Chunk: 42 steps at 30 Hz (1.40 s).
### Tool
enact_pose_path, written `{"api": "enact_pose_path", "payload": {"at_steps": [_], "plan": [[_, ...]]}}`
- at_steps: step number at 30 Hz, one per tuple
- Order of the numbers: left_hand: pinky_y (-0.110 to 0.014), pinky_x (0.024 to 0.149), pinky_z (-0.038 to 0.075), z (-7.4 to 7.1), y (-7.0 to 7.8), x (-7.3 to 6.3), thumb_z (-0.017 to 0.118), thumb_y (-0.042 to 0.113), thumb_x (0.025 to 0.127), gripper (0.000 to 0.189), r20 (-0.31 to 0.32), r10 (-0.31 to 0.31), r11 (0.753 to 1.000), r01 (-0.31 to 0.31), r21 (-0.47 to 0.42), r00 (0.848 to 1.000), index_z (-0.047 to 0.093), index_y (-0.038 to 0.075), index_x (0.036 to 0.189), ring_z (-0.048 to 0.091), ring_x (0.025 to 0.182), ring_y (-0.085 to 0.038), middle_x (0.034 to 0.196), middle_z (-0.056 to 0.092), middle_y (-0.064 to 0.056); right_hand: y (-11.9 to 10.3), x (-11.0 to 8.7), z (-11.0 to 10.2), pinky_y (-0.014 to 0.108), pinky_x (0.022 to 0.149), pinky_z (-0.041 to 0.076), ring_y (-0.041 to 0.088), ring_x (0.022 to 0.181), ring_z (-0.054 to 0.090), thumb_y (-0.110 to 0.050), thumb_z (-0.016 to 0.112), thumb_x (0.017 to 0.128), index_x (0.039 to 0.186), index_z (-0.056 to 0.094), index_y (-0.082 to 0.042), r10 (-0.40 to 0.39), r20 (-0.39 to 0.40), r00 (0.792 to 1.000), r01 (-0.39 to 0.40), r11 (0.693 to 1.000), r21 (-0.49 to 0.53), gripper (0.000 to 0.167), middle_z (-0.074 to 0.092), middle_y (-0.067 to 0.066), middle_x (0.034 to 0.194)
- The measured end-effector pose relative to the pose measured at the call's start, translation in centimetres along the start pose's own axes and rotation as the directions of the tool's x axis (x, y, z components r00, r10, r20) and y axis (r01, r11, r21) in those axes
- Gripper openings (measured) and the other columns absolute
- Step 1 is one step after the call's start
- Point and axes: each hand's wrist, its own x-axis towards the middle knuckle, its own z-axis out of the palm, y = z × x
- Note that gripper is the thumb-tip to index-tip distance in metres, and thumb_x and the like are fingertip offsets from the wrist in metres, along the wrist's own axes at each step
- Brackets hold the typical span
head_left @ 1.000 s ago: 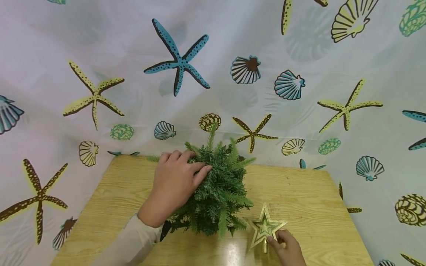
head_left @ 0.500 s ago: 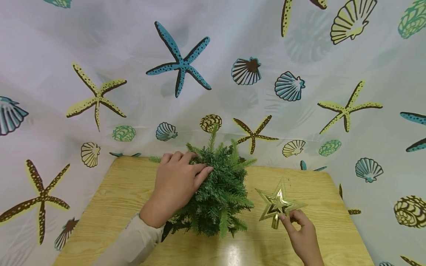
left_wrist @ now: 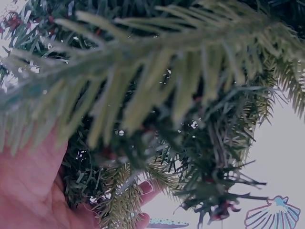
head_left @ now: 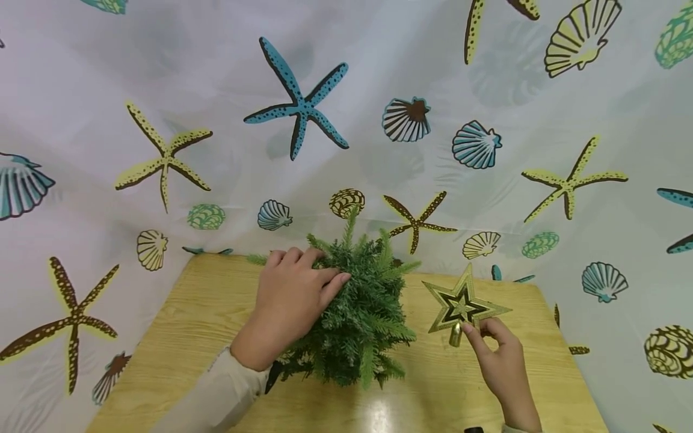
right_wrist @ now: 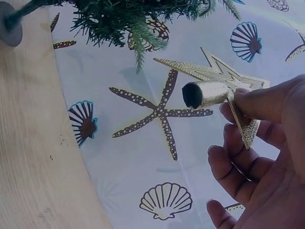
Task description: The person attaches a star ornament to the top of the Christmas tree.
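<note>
Gold 5-point star (head_left: 461, 308), hollow socket (right_wrist: 213, 94), pinched by right hand (head_left: 505, 361); left hand (head_left: 292, 297) grips tree (head_left: 364, 319).

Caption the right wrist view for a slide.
Right hand pinching a gold star with a hollow stem, green branches at top, wooden table at left.

I'm getting even light in the head view, with glare (head_left: 380, 415) whitening the table (head_left: 178, 337) toward its near edge. In the left wrist view, the closest sprig (left_wrist: 143, 52) is blurring and the cloth (left_wrist: 281, 162) washing out.
</note>
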Motion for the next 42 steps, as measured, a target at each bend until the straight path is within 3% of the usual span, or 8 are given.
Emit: {"api": "enact_pose_path", "payload": {"at_steps": [7,13,28,42], "plan": [[-0.052,0.089,0.049,0.0,0.1,-0.1,0.062,0.051,0.102,0.032,-0.015,-0.004,1.000,0.004,0.000,1.000,0.085,0.029,0.100,0.066,0.102,-0.031,0.114,0.073,-0.007,-0.5,0.5,0.1,0.027,0.084,0.045,0.010,0.091,0.059,-0.008,0.071,0.100,0.084,0.062,-0.005,0.011,-0.042,0.999,-0.010,1.000,0.029,0.018,0.061,0.000,0.086],[-0.051,0.090,0.049,-0.1,0.1,-0.1,0.060,0.051,0.103,0.033,-0.006,-0.003,1.000,0.003,0.005,1.000,0.085,0.029,0.102,0.066,0.102,-0.030,0.115,0.073,-0.006,-1.1,0.8,0.3,0.033,0.091,0.045,0.014,0.094,0.061,-0.004,0.072,0.098,0.086,0.068,0.000,0.038,-0.100,0.994,-0.025,0.991,0.129,0.013,0.066,0.006,0.086],[-0.051,0.088,0.049,0.1,0.0,-0.1,0.061,0.052,0.103,0.032,-0.026,0.009,1.000,-0.008,0.026,1.000,0.085,0.031,0.100,0.066,0.100,-0.030,0.113,0.073,-0.006,-3.9,3.4,0.3,0.036,0.091,0.041,0.005,0.092,0.057,0.000,0.071,0.097,0.087,0.070,0.003,-0.096,-0.147,0.984,0.119,0.980,0.158,0.010,0.068,0.012,0.088],[-0.051,0.086,0.049,-0.1,0.0,-0.2,0.060,0.050,0.104,0.031,-0.034,0.030,0.999,-0.029,0.043,0.999,0.085,0.031,0.101,0.067,0.098,-0.030,0.113,0.074,-0.007,-7.3,6.1,0.2,0.034,0.087,0.040,0.013,0.082,0.054,-0.002,0.070,0.099,0.082,0.065,0.002,-0.188,-0.168,0.968,0.224,0.947,0.232,0.017,0.062,0.012,0.083]]}}
